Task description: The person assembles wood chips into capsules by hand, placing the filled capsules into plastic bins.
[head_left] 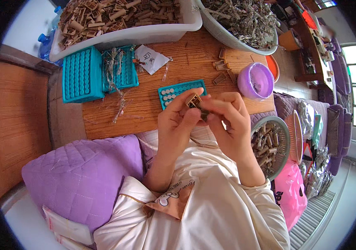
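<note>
My left hand [174, 125] is closed around a small tan plastic housing [194, 101] with an open, hollow top, held up above the table's front edge. My right hand [233, 125] meets it from the right, its thumb and fingers pinched close against the housing. Something dark shows between the fingertips, too small and covered to make out. Just beyond my hands lies a shallow teal tray [203, 83] with round holes, several of them at its left filled with white round pieces.
Teal hole trays [82, 77], one draped with wires [113, 68], stand at the left. A white tub [144, 31] of tan housings and a basin [269, 49] of wired parts sit behind. At right are a purple bucket [244, 81], loose housings [220, 78] and a grey basket [285, 141].
</note>
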A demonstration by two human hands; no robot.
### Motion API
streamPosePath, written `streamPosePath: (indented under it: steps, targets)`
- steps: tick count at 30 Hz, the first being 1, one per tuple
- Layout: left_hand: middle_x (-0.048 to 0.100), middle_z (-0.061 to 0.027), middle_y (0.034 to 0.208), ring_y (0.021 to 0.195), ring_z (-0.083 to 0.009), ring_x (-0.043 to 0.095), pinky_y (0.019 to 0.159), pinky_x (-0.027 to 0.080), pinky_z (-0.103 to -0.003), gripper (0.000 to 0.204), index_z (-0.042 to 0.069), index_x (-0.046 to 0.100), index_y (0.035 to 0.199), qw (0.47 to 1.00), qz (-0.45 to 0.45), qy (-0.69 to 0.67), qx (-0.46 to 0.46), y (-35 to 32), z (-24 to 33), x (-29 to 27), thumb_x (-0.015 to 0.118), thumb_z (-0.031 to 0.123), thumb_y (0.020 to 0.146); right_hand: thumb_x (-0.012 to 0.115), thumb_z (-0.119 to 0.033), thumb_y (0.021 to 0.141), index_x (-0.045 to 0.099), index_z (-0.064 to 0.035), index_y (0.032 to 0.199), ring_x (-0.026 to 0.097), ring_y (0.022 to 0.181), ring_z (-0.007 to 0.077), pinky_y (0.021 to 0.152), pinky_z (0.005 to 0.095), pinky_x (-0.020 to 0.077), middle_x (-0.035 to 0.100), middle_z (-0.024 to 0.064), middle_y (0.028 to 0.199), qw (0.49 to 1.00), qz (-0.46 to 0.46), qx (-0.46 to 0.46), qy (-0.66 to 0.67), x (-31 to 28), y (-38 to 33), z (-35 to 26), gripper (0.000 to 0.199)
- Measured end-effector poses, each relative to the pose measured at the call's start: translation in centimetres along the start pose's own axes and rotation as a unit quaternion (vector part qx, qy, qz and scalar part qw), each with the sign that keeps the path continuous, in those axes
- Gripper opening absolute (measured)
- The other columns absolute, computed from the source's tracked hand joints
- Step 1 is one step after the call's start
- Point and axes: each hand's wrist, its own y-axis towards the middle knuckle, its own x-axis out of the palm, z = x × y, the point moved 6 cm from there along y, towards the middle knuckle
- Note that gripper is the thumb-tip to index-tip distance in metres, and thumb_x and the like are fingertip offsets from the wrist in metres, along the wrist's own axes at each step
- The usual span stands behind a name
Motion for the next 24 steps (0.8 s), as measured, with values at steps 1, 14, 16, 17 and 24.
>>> streamPosePath:
  steps: [1, 14, 16, 17, 24]
  targets:
    - [0.053, -0.0119, 0.1, 0.085, -0.014, 0.055, 0.064, 0.049, -0.022, 0.034, -0.001, 0.044, 0.109, 1.0, 0.0, 0.0, -0.001, 0.0, 0.2, 0.0, 0.052, 0.015, 0.08, 0.051, 0.008, 0.069, 0.054, -0.0016, 0.088, 0.051, 0.063, 0.0155, 0.054, 0.0254, 0.0416, 0.046, 0.0108, 0.085, 1.0, 0.0, 0.001, 0.0, 0.5, -0.2, 0.2, 0.022]
    - [0.051, -0.0121, 0.101, 0.085, -0.0195, 0.056, 0.052, 0.051, -0.021, 0.033, 0.002, 0.039, 0.112, 0.993, 0.077, 0.006, 0.087, -0.7, 1.5, -1.0, 0.046, 0.016, 0.083, 0.045, 0.013, 0.069, 0.046, 0.0002, 0.097, 0.053, 0.065, 0.0139, 0.053, 0.0218, 0.0421, 0.045, 0.0115, 0.093, 0.98, 0.064, 0.108, 0.154, 2.4, -0.7, 1.6, 0.031]
    - [0.051, -0.0119, 0.101, 0.084, -0.0195, 0.056, 0.053, 0.051, -0.021, 0.032, 0.002, 0.039, 0.112, 0.993, 0.077, -0.01, 0.088, -0.7, 1.4, -1.1, 0.046, 0.015, 0.083, 0.046, 0.013, 0.068, 0.046, 0.0001, 0.098, 0.053, 0.066, 0.0148, 0.053, 0.0223, 0.0423, 0.047, 0.0121, 0.093, 0.975, 0.051, 0.124, 0.18, 2.8, -0.8, 2.2, 0.032]
    - [0.052, -0.0127, 0.1, 0.084, -0.0208, 0.057, 0.052, 0.052, -0.021, 0.033, 0.001, 0.037, 0.113, 0.993, 0.076, -0.031, 0.081, -0.6, 1.3, -1.2, 0.045, 0.015, 0.083, 0.047, 0.013, 0.068, 0.046, 0.0, 0.099, 0.053, 0.067, 0.0157, 0.054, 0.0229, 0.0426, 0.048, 0.0127, 0.093, 0.968, 0.038, 0.139, 0.206, 3.2, -0.9, 2.5, 0.034]
    - [0.052, -0.0142, 0.1, 0.087, -0.0233, 0.056, 0.069, 0.052, -0.033, 0.035, 0.005, 0.034, 0.115, 0.977, 0.06, -0.202, 0.016, -0.1, 0.6, -1.7, 0.045, 0.015, 0.083, 0.048, 0.011, 0.069, 0.044, 0.0003, 0.103, 0.053, 0.087, 0.016, 0.068, 0.025, 0.0452, 0.05, 0.0119, 0.096, 0.971, -0.039, 0.115, 0.205, 3.8, 0.5, 2.8, 0.036]
